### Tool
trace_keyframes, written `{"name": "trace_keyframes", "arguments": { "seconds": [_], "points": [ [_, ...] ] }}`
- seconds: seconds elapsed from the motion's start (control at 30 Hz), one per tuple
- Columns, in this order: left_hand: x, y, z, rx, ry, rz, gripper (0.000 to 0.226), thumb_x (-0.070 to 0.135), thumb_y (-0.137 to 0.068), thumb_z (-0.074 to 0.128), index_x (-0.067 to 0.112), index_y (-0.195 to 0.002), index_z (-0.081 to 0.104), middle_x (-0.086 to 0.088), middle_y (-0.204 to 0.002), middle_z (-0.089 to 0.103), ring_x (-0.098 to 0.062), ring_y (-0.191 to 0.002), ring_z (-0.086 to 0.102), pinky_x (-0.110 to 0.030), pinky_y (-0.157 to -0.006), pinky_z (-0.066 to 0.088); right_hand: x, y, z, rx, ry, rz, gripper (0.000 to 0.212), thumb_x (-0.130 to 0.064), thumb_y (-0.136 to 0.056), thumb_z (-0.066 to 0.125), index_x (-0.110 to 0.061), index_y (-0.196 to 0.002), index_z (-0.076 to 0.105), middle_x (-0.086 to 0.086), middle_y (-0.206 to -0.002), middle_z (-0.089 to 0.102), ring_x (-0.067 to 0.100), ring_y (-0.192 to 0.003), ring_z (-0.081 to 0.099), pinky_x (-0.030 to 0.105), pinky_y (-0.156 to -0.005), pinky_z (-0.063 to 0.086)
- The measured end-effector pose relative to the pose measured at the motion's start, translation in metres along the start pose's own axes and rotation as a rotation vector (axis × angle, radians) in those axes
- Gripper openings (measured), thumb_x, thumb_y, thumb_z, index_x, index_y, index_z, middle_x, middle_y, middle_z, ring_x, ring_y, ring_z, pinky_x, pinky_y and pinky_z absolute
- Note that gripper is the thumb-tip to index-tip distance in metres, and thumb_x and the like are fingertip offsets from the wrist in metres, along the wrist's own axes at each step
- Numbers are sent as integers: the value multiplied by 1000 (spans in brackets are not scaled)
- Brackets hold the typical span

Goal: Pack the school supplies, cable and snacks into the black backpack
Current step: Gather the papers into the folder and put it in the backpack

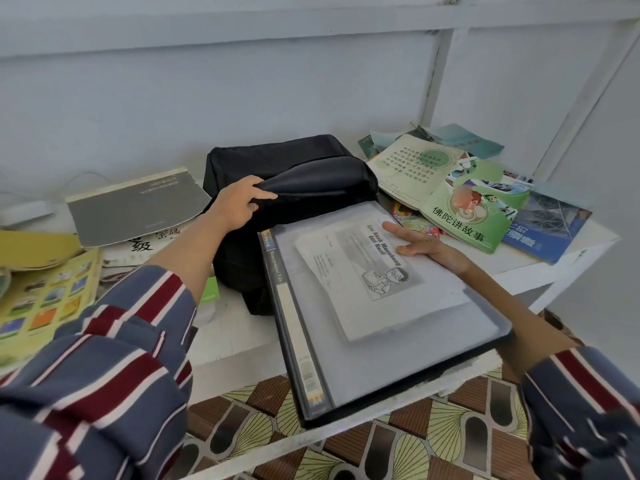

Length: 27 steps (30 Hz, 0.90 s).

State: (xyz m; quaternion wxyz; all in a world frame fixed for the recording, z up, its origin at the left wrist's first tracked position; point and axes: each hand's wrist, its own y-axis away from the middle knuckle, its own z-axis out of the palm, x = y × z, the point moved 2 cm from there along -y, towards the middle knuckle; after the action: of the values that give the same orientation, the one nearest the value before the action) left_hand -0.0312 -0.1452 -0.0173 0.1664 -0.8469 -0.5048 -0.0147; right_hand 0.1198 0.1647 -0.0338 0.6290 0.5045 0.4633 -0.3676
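Our left hand (242, 202) clenches the lifted flap of the black backpack (311, 157), which sits at 12 o'clock on the white table (242, 337). The black file (398, 362) lies at 5 o'clock of it, its far edge at the bag's mouth and its near end overhanging the table. Our right hand (420, 244) rests on its printed sheet (374, 268), fingers straight, grasping nothing. At 2 o'clock lie snack packets (414, 221), beside a green booklet (464, 220).

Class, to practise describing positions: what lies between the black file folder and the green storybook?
In the head view, a colourful snack packet lies between the file folder and the green storybook, partly tucked under the book.
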Motion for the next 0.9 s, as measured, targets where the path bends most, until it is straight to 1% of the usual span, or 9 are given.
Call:
{"name": "trace_keyframes", "arguments": {
  "seconds": [0.1,0.17,0.23,0.33,0.4,0.5,0.63,0.8,0.9],
  "points": [
    [1,-1,-4,-6,7,4,45,-8,-87,51,16,-124,61,-8,-133,48,-28,-118,47,-32,-89,36,-6,-11,8,19,134,-1,51,5,-92,37,-15,-140,37,-10,-116,50,-3,-86,55,6,-61,47],
    [2,-3,-6,-8,29,-11,45,-8,-87,51,15,-124,61,-6,-133,49,-27,-118,47,-28,-87,34,-10,-21,12,33,155,10,50,1,-91,44,-18,-137,43,-11,-114,55,-1,-85,59,9,-62,48],
    [2,-4,-8,-10,43,-23,44,-8,-87,51,14,-124,61,-5,-133,49,-26,-119,47,-26,-87,33,-12,-32,17,57,72,48,47,0,-88,50,-22,-130,51,-2,-117,61,11,-87,64,18,-67,53],
    [2,-6,-11,-24,30,-7,45,-8,-87,52,16,-124,61,-6,-134,48,-25,-120,46,-28,-90,34,-16,-47,28,96,-13,81,46,5,-85,53,-13,-127,56,11,-119,62,20,-86,65,25,-71,57],
    [1,-8,-13,-29,38,-10,45,-9,-87,51,17,-123,61,-5,-134,47,-24,-120,46,-27,-90,34,-22,-53,37,146,29,84,44,9,-83,56,-6,-124,57,13,-117,62,22,-87,63,28,-77,55],
    [1,-10,-15,-38,61,-22,48,-11,-86,49,16,-123,61,-3,-135,47,-24,-121,45,-25,-90,32,-28,-63,48,196,108,96,42,11,-80,60,-1,-120,60,14,-117,61,26,-99,60,30,-86,49],
    [0,-12,-17,-41,57,-23,50,-14,-86,47,16,-124,61,-3,-135,47,-23,-122,45,-22,-87,30,-27,-69,51,156,180,120,40,6,-80,63,-6,-118,62,12,-118,62,27,-108,59,31,-90,50],
    [1,-12,-17,-26,46,-10,53,-17,-85,43,14,-123,61,-4,-134,48,-24,-120,46,-20,-84,31,-23,-66,46,62,132,93,42,8,-83,59,-5,-124,58,10,-115,62,21,-99,61,26,-89,49],
    [0,-12,-19,-12,49,-14,54,-18,-84,42,14,-122,62,-4,-133,50,-24,-120,47,-19,-81,29,-22,-66,47,4,170,103,42,5,-84,58,-9,-123,59,8,-111,63,17,-90,64,22,-79,55]
  ]
}}
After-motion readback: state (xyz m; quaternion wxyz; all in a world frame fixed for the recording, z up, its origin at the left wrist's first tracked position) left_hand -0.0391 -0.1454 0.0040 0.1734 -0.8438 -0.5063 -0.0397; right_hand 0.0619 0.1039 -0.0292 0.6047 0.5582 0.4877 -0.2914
